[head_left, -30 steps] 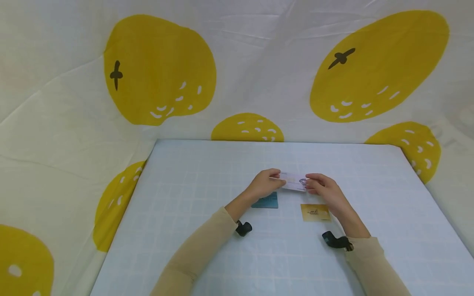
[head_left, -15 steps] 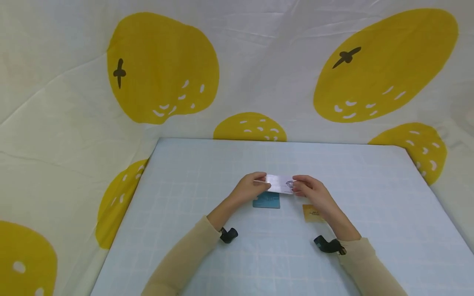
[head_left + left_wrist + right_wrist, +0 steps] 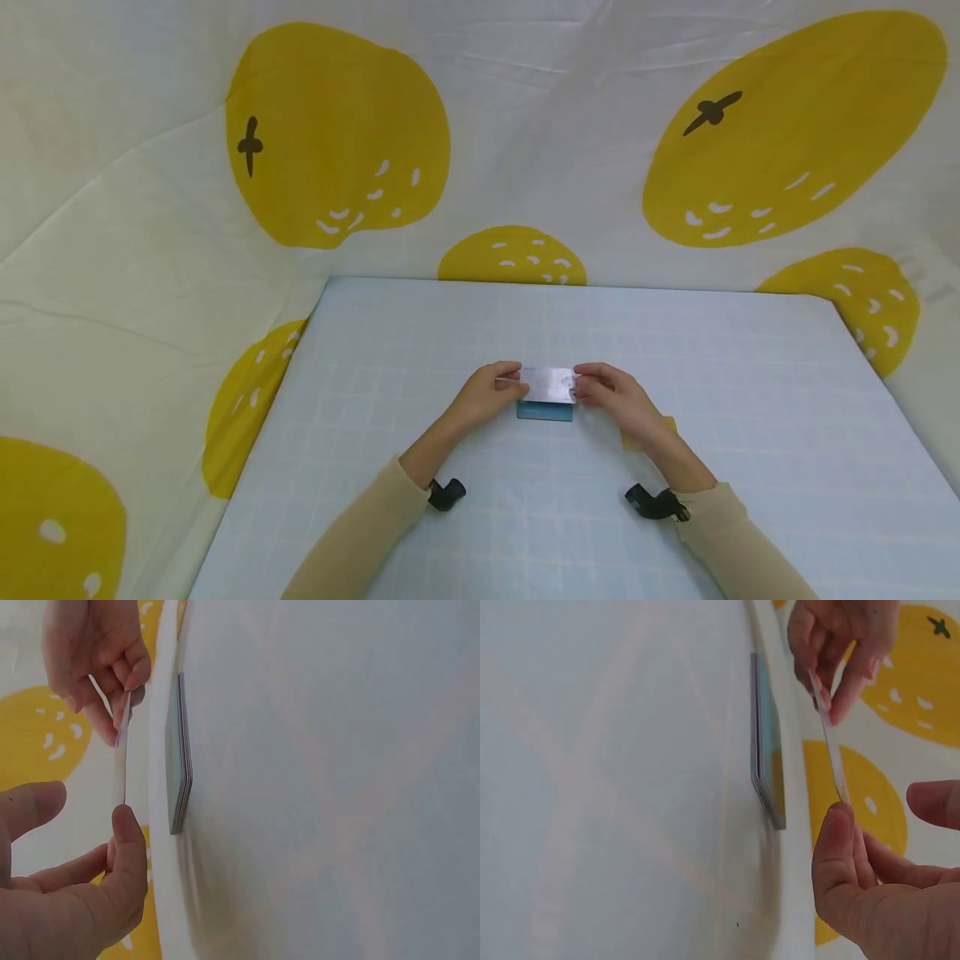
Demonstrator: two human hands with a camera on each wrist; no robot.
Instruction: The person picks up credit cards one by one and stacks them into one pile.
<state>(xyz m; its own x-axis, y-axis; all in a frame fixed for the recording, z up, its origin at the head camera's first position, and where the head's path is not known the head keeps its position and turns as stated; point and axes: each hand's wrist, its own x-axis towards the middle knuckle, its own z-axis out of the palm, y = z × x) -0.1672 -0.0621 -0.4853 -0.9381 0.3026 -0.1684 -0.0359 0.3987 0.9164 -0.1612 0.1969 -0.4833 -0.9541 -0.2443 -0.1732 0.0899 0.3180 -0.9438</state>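
Cards are what both hands are busy with. On the left side, the left hand (image 3: 483, 396) pinches the left end of a pale card (image 3: 549, 383) between its thumb and fingers. This pale card is up in the air, held flat just above a blue card (image 3: 545, 412) (a small stack, it seems, from the wrist views) that lies on the light blue table (image 3: 375, 350). In the left wrist view, the pale card (image 3: 121, 754) shows as a thin edge, close to the blue card (image 3: 180, 757) but not touching it. On the right side, the right hand (image 3: 618, 402) pinches the other end of the pale card with its thumb and fingers. Under the right hand, a bit of a yellow card (image 3: 670, 425) peeks out on the table. Behind the table hangs a white cloth (image 3: 525, 125) with big yellow fruits on it.
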